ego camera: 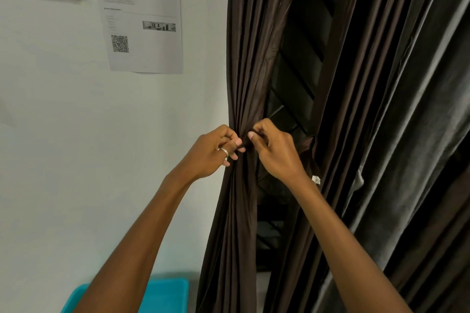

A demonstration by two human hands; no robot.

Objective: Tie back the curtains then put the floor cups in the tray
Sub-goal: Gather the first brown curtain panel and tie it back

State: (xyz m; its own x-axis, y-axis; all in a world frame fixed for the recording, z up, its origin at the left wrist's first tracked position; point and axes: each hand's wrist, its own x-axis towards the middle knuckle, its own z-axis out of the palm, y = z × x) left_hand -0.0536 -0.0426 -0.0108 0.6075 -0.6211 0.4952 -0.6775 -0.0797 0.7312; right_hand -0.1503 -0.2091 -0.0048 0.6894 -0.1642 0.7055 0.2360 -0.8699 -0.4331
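left hand [216,151] and right hand [273,150] pinch what seems a dark tie-back at the gathered brown curtain [244,99] by the wall. keep both ends taut while knotting. turquoise tray [162,295] lies below; cups unseen.

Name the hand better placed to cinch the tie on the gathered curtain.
Probably the right hand: its fingers pinch the dark tie strip at the front of the gathered curtain. The left hand pinches it too, but sits wall-side, better for steadying.
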